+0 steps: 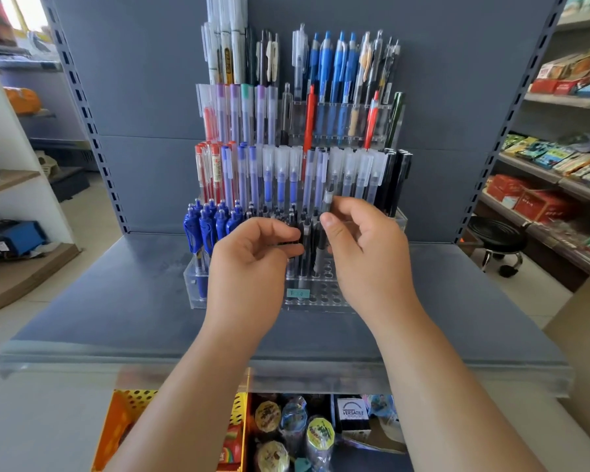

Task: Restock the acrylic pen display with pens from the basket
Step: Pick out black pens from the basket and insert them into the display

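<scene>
While a yellow perforated basket [135, 408] sits nearest, below the grey shelf [116, 301], both hands hover over the acrylic pen display [315, 294] on it. Left hand [249, 264] is curled around a bundle of black pens [292, 238]. Right hand [365, 253] pinches one pen [327, 199] upright between thumb and forefinger, above the display's front row. Farther back, taller tiers hold blue, red and clear pens.
</scene>
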Demonstrator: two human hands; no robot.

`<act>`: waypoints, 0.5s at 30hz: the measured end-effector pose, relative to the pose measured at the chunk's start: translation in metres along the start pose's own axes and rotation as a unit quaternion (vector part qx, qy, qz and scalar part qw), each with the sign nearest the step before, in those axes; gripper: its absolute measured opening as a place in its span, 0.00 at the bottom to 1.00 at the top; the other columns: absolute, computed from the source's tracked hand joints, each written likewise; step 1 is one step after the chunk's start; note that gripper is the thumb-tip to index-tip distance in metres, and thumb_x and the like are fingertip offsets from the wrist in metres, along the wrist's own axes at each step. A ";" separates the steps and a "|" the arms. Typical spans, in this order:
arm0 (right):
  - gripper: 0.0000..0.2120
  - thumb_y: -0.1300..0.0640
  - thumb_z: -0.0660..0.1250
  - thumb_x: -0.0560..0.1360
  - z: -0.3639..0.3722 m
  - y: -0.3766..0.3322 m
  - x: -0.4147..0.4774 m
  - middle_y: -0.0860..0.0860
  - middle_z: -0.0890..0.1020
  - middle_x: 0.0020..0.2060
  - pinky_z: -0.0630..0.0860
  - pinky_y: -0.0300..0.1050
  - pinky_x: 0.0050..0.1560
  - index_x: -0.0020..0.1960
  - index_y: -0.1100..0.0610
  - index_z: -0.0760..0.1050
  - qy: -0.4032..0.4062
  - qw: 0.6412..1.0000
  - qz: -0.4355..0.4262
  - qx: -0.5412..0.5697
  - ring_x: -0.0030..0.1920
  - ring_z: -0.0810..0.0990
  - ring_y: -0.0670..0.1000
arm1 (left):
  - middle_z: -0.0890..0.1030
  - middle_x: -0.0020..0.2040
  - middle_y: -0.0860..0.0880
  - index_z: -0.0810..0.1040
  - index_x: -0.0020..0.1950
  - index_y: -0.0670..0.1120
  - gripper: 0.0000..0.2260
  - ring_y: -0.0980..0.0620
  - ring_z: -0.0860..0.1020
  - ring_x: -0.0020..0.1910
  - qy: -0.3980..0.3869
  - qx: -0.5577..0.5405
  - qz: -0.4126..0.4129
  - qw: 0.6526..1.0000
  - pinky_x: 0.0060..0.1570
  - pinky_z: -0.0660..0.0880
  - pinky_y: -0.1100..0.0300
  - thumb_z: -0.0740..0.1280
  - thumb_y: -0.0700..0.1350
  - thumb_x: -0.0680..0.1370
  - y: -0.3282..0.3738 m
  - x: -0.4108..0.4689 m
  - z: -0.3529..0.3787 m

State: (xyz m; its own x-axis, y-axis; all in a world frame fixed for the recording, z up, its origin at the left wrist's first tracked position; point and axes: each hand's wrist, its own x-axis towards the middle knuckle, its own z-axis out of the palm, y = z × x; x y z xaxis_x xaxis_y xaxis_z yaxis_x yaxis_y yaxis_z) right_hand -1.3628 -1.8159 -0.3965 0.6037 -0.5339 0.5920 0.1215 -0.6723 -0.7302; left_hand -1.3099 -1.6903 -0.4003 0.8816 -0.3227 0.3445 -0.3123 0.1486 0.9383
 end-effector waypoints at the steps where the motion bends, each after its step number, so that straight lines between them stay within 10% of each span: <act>1: 0.11 0.53 0.65 0.81 0.001 0.001 0.001 0.48 0.83 0.49 0.78 0.43 0.50 0.60 0.54 0.80 -0.001 1.000 0.003 -0.008 0.47 0.80 0.44 | 0.85 0.41 0.53 0.80 0.43 0.45 0.17 0.57 0.85 0.44 0.000 -0.004 -0.003 1.000 0.33 0.75 0.68 0.60 0.25 0.76 0.000 0.001 -0.001; 15: 0.09 0.52 0.68 0.79 0.003 0.005 -0.012 0.40 0.78 0.40 0.69 0.29 0.37 0.57 0.53 0.77 -0.091 0.983 0.089 -0.133 0.41 0.77 0.39 | 0.84 0.40 0.50 0.80 0.43 0.46 0.16 0.56 0.85 0.43 -0.018 0.025 -0.012 0.999 0.34 0.74 0.63 0.59 0.27 0.76 0.002 -0.005 -0.012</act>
State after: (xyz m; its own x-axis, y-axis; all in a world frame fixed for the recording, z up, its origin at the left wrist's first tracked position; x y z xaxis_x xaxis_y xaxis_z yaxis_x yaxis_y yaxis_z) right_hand -1.3668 -1.8110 -0.4084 0.7303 -0.5709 0.3752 -0.1935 -0.6996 -0.6878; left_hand -1.3108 -1.6769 -0.4002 0.8758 -0.3589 0.3227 -0.3104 0.0933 0.9460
